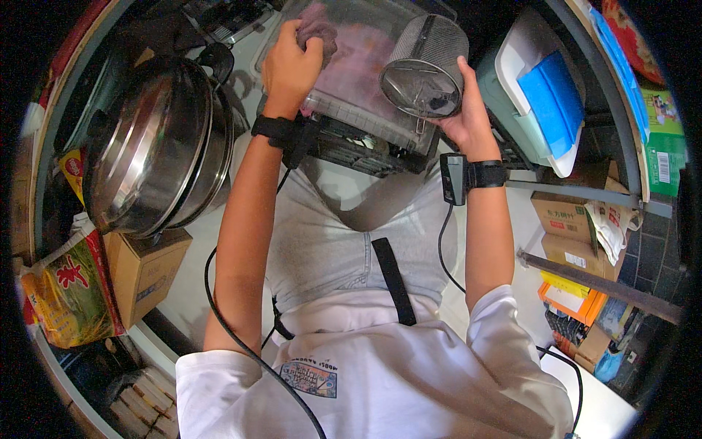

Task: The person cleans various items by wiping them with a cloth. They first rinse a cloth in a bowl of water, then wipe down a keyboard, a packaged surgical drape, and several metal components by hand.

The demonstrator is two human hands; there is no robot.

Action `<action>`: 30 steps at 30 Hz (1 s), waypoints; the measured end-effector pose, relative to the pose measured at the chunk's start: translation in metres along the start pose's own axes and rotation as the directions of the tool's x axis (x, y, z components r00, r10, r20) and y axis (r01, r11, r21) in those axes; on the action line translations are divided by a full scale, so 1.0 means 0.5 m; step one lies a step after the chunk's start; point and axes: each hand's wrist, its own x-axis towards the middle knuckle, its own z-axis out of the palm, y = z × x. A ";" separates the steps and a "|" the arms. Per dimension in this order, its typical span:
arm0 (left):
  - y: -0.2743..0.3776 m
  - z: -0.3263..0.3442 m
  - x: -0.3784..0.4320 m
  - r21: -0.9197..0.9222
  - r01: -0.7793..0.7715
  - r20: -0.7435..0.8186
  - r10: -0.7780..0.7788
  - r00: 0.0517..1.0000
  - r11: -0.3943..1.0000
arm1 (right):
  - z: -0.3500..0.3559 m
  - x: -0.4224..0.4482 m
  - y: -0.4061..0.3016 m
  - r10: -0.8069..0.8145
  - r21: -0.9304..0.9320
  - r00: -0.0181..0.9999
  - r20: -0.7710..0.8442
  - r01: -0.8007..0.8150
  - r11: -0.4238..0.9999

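Observation:
In my left hand (293, 68) is a crumpled, dark mauve cloth (321, 44), pinched between thumb and fingers. My right hand (466, 118) grips a cylindrical metal mesh basket (428, 41) from its right side and underneath. The basket is tilted, one round end towards me, and a wire loop hangs at its lower edge. Both hands are above a translucent plastic bin (364, 107), through which something pink shows. Under the bin is a dark slatted crate (351, 142), between my knees.
At left, large stainless steel pans (148, 148) stand on edge near a cardboard box (145, 274) and a printed food bag (71, 291). A pale bin (518, 88) with a blue folder (551, 104) stands at right. Cartons (565, 219) sit beyond a metal bar (603, 285). Cables run along both arms.

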 end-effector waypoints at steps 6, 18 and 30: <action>-0.013 0.008 0.004 -0.127 0.012 -0.002 -0.012 1.000 0.992 | -0.012 0.009 -0.012 0.069 0.126 0.995 0.070 -0.077 0.989; 0.049 -0.048 -0.018 -0.802 0.216 0.197 -0.095 0.976 0.556 | -0.038 -0.106 0.002 0.050 0.539 0.947 0.317 -0.224 0.812; 0.187 -0.008 -0.173 -0.857 0.514 0.498 -0.184 0.847 0.045 | -0.048 -0.178 0.094 0.014 0.661 0.943 0.334 -0.245 0.709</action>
